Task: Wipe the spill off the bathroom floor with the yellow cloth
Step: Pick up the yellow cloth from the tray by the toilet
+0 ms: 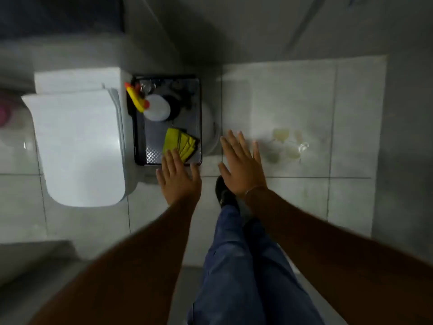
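Observation:
A folded yellow cloth (178, 143) lies in the near part of a black tray (199, 118) beside the toilet. My left hand (178, 178) hovers flat, fingers apart, just in front of the cloth, its fingertips overlapping the cloth's near edge. My right hand (241, 165) is also flat and spread, holding nothing, between the tray and the spill. The spill (287, 146) is a pale yellowish wet patch on the grey floor tile to the right of my right hand.
A white toilet (77, 141) with its lid shut stands on the left. In the tray are a white spray bottle (156, 107) with a yellow trigger and dark items. My legs in blue trousers (243, 266) and a dark shoe (224, 192) stand below my hands.

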Available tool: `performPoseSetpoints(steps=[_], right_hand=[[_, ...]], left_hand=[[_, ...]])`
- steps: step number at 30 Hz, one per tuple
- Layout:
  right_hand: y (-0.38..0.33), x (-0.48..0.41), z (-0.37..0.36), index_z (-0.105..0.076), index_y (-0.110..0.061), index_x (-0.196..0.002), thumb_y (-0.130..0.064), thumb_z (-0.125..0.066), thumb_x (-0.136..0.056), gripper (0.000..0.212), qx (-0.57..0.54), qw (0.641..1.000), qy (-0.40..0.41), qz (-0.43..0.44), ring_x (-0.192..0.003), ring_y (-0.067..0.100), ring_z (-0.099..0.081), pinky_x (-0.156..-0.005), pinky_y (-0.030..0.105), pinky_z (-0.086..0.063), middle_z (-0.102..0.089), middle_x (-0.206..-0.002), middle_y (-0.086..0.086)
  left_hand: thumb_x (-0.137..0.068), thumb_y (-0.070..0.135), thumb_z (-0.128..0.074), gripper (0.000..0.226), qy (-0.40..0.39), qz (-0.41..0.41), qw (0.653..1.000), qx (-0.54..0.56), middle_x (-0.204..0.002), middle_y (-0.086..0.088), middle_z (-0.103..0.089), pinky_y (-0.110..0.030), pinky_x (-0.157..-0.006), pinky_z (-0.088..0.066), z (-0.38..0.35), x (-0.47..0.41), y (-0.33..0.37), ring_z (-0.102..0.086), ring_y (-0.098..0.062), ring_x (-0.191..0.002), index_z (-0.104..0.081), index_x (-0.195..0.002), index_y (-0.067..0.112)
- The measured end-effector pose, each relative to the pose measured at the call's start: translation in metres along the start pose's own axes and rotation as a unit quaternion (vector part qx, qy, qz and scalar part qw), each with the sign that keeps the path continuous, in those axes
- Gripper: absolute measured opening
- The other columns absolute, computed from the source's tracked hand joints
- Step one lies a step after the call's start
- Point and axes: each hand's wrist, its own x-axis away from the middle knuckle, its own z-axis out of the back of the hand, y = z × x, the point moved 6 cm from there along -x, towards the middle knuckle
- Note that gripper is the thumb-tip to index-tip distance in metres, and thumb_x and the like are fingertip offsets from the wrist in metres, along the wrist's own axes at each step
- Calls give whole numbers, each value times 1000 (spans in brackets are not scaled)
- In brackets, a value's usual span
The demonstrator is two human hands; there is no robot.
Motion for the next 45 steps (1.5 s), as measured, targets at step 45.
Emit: performPoseSetpoints(steps=[45], right_hand=[[57, -33, -138, -51, -21, -144, -36, -44, -104, 43, -149, 984, -38, -89, -157, 23, -19, -126, 56, -17, -36, -163, 2]], left_hand=[[-79, 54, -64, 58, -17, 73, 995, 68, -146, 0, -52, -51, -116, -27, -88, -179, -74, -44, -29, -142, -66, -131, 29]])
